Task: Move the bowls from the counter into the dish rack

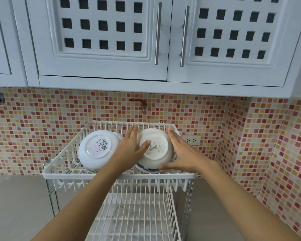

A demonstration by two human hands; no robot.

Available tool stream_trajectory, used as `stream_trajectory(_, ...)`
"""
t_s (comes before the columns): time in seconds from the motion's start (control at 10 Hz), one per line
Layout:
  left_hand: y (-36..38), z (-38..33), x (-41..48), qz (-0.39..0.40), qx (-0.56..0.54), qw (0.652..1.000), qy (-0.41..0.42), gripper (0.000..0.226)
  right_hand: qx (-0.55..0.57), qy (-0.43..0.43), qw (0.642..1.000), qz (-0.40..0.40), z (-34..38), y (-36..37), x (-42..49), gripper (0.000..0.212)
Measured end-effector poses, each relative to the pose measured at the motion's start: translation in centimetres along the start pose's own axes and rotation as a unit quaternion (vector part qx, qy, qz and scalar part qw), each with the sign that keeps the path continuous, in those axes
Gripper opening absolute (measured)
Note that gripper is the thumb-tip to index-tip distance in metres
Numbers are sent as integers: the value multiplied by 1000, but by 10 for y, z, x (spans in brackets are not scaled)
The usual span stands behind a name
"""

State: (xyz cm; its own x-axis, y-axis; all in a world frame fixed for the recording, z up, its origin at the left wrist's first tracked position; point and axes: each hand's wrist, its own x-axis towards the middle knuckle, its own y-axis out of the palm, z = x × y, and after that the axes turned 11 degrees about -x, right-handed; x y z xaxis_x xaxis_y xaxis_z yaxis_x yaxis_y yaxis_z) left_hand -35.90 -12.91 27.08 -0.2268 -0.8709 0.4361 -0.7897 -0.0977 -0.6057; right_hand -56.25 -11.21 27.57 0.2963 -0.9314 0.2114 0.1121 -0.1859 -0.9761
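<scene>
Two bowls are sitting bottom-up in the top tier of the white dish rack [118,175]. The rack is standing on the grey worktop [19,202] against the mosaic-tiled wall [250,133].

The right bowl [156,150] is tilting toward the camera, base facing up and near, with a blue pattern showing at its near rim. Both hands are bracketing it:
- left hand [130,146]: lying against the bowl's left side, fingers reaching to the far rim, thumb resting across the base. Grip is spread, flat on the bowl, not curled under it.
- right hand [181,153]: lying along the bowl's right side, fingers pointing far, thumb hooking along the near rim by the blue pattern. Grip is spread too, cupping rather than pinching.

So the bowl is sitting between the two palms, touching both, and lying inside the rack's right half.

The left bowl [98,148] is plain white with a printed label on its base, leaning in the left half of the same tier, just beside the left hand's wrist; contact can't be told.

The lower tier [134,220] is showing only bare wire. White cabinets [101,39] are hanging above, and a red tap [141,102] is sticking out of the wall beyond the rack.
</scene>
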Motion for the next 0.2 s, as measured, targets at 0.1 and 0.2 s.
stream_trajectory(0.1, -6, -10, -10, -17, 1, 1000, 23, 73, 15, 11, 999, -30, 8, -4, -8, 115)
stream_trajectory(0.2, -18, -17, -23, -32, 13, 998, 52, 66, 22, 11, 993, -115, 30, -7, -16, 90)
